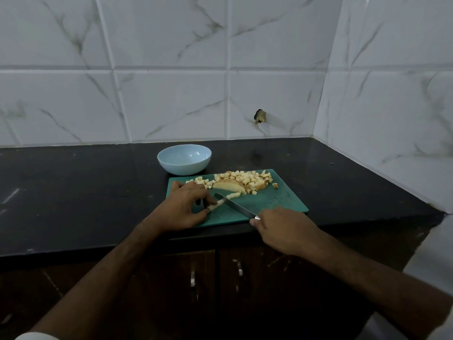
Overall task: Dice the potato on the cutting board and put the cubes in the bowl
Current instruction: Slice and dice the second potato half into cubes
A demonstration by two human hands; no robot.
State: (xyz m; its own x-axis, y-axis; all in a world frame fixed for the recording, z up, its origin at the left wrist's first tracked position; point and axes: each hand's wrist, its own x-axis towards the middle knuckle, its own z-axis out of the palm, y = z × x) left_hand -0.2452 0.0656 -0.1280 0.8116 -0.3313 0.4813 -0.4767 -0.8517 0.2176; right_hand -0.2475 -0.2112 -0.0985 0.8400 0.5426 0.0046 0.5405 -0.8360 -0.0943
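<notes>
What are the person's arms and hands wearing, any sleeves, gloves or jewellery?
The left hand and right hand wear no gloves, and both forearms are bare, with no sleeves, watch or bracelets in view. Whether a finger carries a ring is too small to tell.

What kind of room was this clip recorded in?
Most likely a home kitchen: a black counter backed by marble-look wall tiles, cabinet doors below it, and a green cutting board with diced potato beside a bowl.

Pale-blue bowl [184, 159], green cutting board [274, 200], black counter [73, 192], white grey-veined tiles [171, 101]
</notes>
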